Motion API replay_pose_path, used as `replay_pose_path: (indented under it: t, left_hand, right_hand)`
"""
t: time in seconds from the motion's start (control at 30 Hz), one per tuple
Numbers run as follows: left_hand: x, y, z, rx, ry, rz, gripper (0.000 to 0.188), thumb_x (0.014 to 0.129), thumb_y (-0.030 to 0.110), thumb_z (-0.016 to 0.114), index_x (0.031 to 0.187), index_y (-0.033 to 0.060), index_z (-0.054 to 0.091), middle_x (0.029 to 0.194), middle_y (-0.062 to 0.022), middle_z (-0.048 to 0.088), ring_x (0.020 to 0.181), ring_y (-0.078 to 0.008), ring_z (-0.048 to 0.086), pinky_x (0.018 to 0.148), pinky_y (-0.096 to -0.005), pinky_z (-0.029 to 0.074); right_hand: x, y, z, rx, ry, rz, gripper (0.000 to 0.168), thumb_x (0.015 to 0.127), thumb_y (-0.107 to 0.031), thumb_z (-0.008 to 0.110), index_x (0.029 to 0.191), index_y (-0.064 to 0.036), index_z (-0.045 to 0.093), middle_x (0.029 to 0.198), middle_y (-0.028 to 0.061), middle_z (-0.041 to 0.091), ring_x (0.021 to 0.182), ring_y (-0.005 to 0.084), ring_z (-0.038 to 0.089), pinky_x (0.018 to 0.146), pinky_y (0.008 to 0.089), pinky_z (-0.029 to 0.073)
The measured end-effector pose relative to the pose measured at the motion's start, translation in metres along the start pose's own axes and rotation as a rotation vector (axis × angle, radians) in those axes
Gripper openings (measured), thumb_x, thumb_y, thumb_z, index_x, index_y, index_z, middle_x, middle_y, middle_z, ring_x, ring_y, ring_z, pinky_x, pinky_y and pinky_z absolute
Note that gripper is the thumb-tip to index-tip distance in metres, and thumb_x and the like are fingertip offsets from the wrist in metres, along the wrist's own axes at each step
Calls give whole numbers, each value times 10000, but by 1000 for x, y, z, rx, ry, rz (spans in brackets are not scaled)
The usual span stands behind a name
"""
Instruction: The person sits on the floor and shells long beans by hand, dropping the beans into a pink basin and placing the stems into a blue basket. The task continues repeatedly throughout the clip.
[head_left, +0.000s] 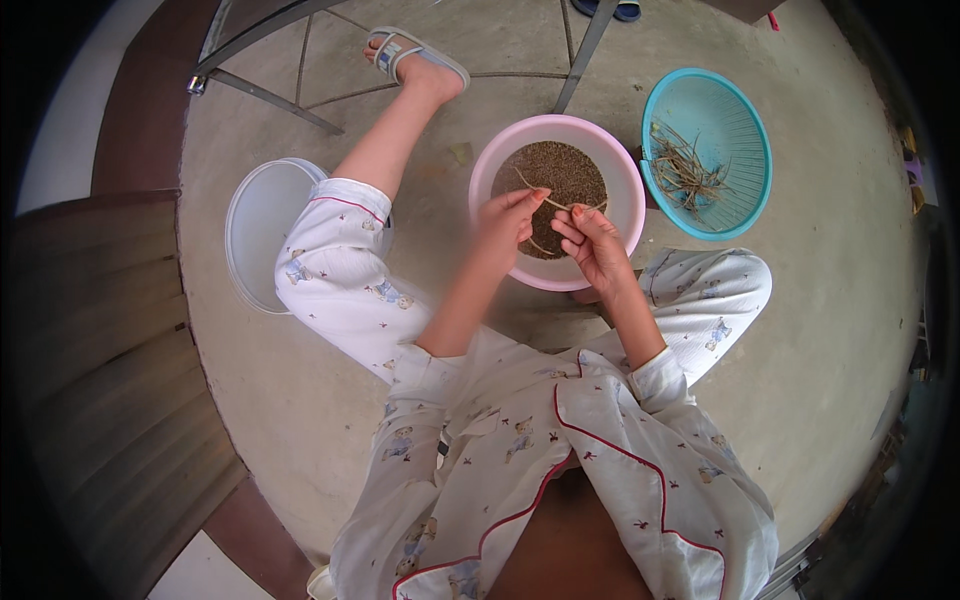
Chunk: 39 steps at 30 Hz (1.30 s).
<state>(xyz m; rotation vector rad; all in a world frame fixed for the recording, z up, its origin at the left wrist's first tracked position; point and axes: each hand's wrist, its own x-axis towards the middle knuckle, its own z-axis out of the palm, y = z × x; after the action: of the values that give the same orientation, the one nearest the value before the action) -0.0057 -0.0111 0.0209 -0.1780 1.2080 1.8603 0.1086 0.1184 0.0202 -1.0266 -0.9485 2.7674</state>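
Over a pink-rimmed plastic basin (630, 161) my two hands work close together. A thin dry pod or stalk (556, 203) stretches between their fingertips. My left hand (513, 214) pinches one end between thumb and finger, and thin dry pieces stick out above and below it. My right hand (595, 238) grips the other end with thumb and forefinger, its other fingers curled. Beneath them, small brown seeds or grains (559, 159) cover the basin's bottom. To the right, a turquoise plastic colander (739, 127) holds a loose heap of dry thin pods or stalks (686, 171).
A white plastic bucket (255, 232) stands by my left knee. Metal-framed furniture legs (583, 56) rise beyond the basin on the concrete floor (825, 300). A dark slipper (626, 10) lies at the far edge. Along the left runs a brown panelled surface (105, 337).
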Motion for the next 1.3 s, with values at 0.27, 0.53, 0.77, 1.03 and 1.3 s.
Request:
replay_pose_path:
  t: [0.27, 0.53, 0.77, 1.03, 1.3]
  left_hand:
    - [8, -3, -7, 198, 124, -68, 181, 836, 107, 673, 951, -33, 665, 656, 36, 538, 477, -5, 358, 399, -174, 260]
    - [3, -8, -3, 223, -13, -25, 144, 824, 110, 685, 874, -25, 677, 681, -4, 617, 480, -5, 399, 411, -174, 262]
    - [8, -11, -7, 368, -27, 13, 91, 796, 57, 666, 844, -19, 678, 719, -42, 652, 500, -10, 440, 417, -174, 280]
    - [9, -13, -7, 355, 67, -73, 33, 759, 18, 647, 777, -3, 665, 665, -26, 617, 482, -23, 434, 413, -180, 274]
    - [-3, -2, 9, 341, 18, -23, 40, 761, 40, 665, 772, 1, 664, 652, -23, 610, 479, -32, 438, 439, -194, 308]
  right_hand:
    - [-4, -3, 7, -981, 85, -535, 231, 880, -204, 644, 920, 24, 657, 794, 97, 680, 696, 111, 655, 597, 239, 504]
    - [15, 8, -5, -517, 8, -133, 152, 829, -92, 673, 939, 12, 682, 825, 93, 693, 769, 120, 655, 681, 245, 507]
    - [8, 6, 1, -542, 64, -123, 139, 817, -74, 671, 910, 27, 690, 792, 94, 694, 754, 124, 658, 702, 240, 512]
    - [16, 21, -8, -596, 62, -195, 132, 820, -77, 676, 904, 23, 691, 784, 94, 696, 708, 126, 655, 664, 228, 517]
    - [11, 3, 4, -335, -71, 15, 265, 890, -241, 630, 1005, -5, 665, 794, 33, 645, 720, 97, 612, 662, 199, 469]
